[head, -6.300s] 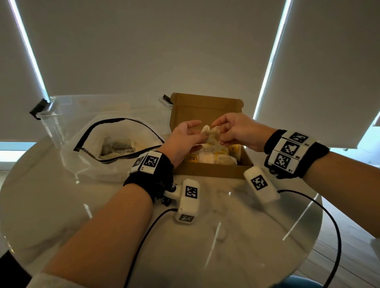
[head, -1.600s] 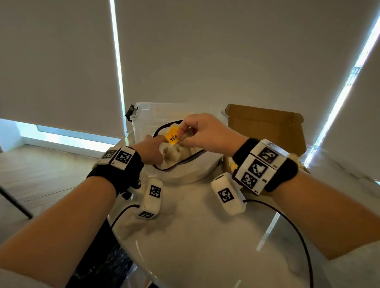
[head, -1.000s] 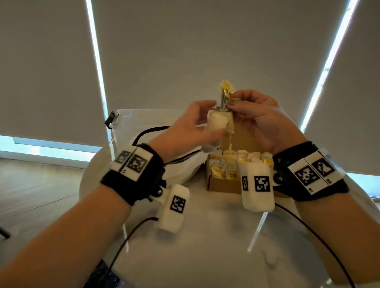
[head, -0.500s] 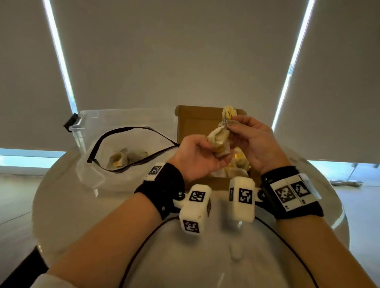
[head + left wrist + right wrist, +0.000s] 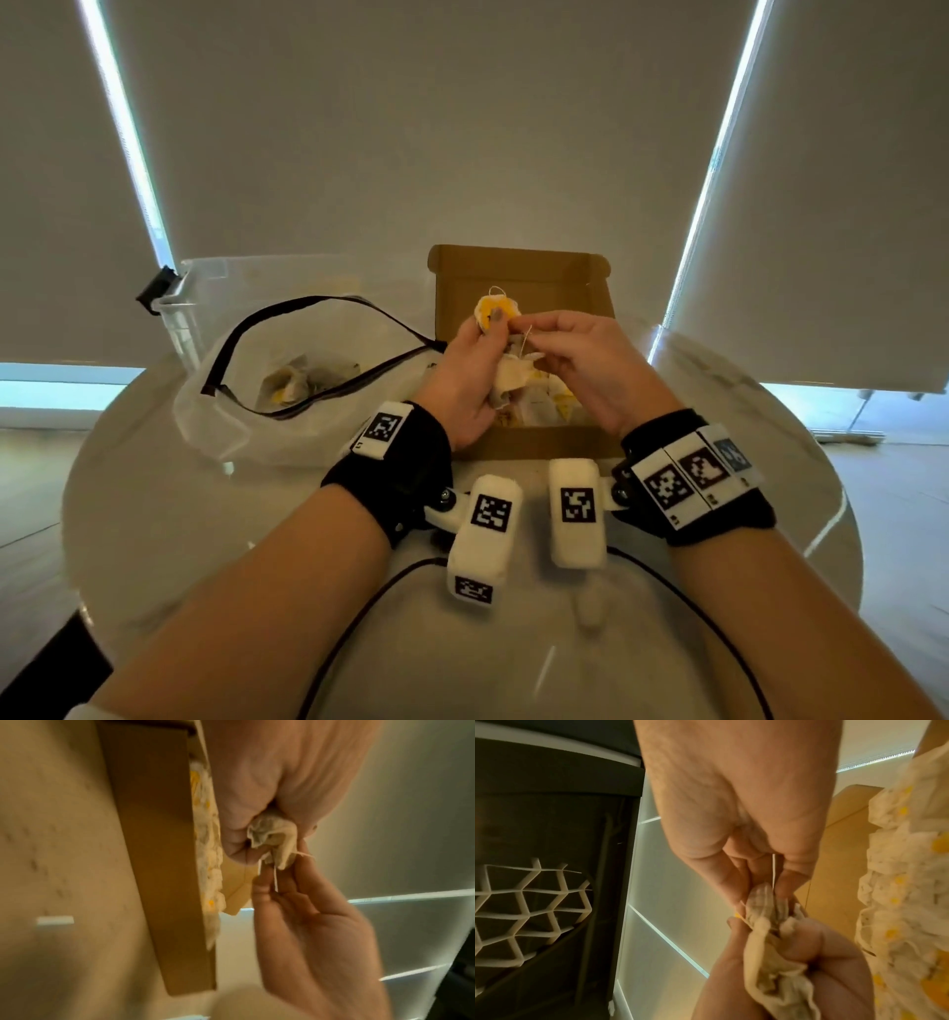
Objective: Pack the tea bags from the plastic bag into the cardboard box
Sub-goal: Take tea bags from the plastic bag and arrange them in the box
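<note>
Both hands are up over the cardboard box (image 5: 518, 277). The left hand (image 5: 464, 380) is curled round a crumpled tea bag (image 5: 511, 377) with its yellow tag (image 5: 495, 308) under the thumb, and the right hand (image 5: 590, 367) is pinching the string (image 5: 525, 339). The plastic bag (image 5: 246, 421) sits at the box's 9 o'clock on the surface (image 5: 205, 539), a few bags inside.

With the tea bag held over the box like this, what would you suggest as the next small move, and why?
Probably lower the tea bag into the cardboard box. The left hand grips it with its yellow tag, the right hand pinches its string, both directly above the packed bags.
</note>
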`<state>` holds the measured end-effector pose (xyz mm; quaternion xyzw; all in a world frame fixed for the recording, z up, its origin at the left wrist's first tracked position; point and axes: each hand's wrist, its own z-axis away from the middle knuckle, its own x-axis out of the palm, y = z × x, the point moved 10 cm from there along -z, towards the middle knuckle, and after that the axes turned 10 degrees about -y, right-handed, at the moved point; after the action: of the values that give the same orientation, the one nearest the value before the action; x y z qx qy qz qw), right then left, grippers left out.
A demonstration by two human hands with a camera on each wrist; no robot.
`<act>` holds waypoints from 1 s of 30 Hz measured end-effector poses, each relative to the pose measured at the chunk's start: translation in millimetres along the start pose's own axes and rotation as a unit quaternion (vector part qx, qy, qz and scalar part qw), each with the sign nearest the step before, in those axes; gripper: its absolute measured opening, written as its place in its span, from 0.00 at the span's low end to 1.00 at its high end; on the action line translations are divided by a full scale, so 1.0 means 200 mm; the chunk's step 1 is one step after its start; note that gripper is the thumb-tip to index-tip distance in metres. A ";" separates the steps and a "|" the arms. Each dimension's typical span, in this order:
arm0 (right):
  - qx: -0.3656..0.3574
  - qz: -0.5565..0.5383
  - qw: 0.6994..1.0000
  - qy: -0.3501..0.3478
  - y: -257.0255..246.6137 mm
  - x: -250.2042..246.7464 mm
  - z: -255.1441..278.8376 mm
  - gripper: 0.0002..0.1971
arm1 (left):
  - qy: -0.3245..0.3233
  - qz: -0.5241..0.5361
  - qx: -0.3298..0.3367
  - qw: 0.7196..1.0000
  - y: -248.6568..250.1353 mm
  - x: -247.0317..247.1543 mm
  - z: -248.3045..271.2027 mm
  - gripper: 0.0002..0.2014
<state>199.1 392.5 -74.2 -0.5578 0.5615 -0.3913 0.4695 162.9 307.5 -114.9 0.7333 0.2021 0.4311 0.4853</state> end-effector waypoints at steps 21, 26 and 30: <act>0.019 0.041 0.998 0.048 0.02 -0.14 0.01 0.09 | -0.010 -0.055 0.003 0.998 0.00 -0.03 0.03 0.08; 0.030 0.051 0.998 0.039 0.02 -0.17 0.03 0.14 | 0.042 -0.094 -0.012 0.995 0.01 -0.07 0.04 0.04; 0.020 0.041 0.998 0.040 0.02 -0.17 0.03 0.14 | -0.003 -0.181 -0.019 0.983 0.00 -0.01 0.05 0.06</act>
<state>201.6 427.1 -75.7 -0.5086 0.5941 -0.4054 0.4733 169.2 300.5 -116.5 0.6765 0.3218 0.3376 0.5699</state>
